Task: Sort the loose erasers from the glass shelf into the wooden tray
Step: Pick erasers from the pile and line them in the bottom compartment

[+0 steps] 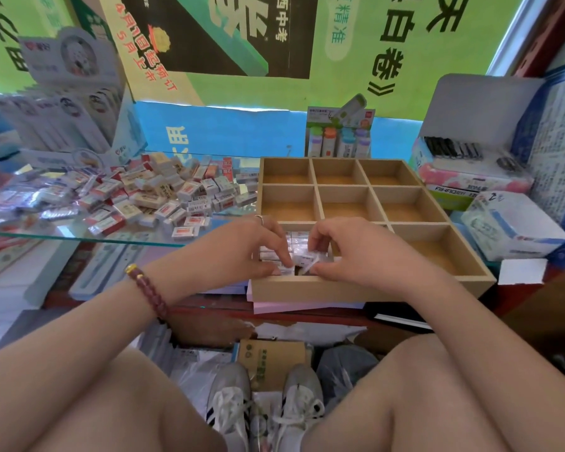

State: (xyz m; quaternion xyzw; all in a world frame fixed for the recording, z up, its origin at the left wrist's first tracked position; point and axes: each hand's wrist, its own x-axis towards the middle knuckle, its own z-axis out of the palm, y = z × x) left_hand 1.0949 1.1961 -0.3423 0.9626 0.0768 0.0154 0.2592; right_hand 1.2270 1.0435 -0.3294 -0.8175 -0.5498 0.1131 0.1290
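**pencilcase_99:** so where are the erasers at in this shot?

**shelfstacker:** most are in a big heap of loose erasers [150,194] on the glass shelf [79,234], left of the wooden tray [340,288]. The tray's a three-by-three grid, and only the near-left compartment has anything in it: packed erasers [296,243] lined up in rows

**pencilcase_99:** and the hands?

**shelfstacker:** both are right over that compartment, almost touching. The left hand [252,249] has its fingers curled down, with thumb and forefinger pinching a small eraser [286,270] by the tray's front wall. The right hand [356,252] is curled too, fingertips nipping a white eraser [309,257] just beside the other one. Can't tell if either eraser is sitting on the rows or lifted a bit

**pencilcase_99:** anything else?

**shelfstacker:** a braided bracelet [149,290] on the left wrist, a ring [259,218] on that hand, and pale sneakers [265,402] down below
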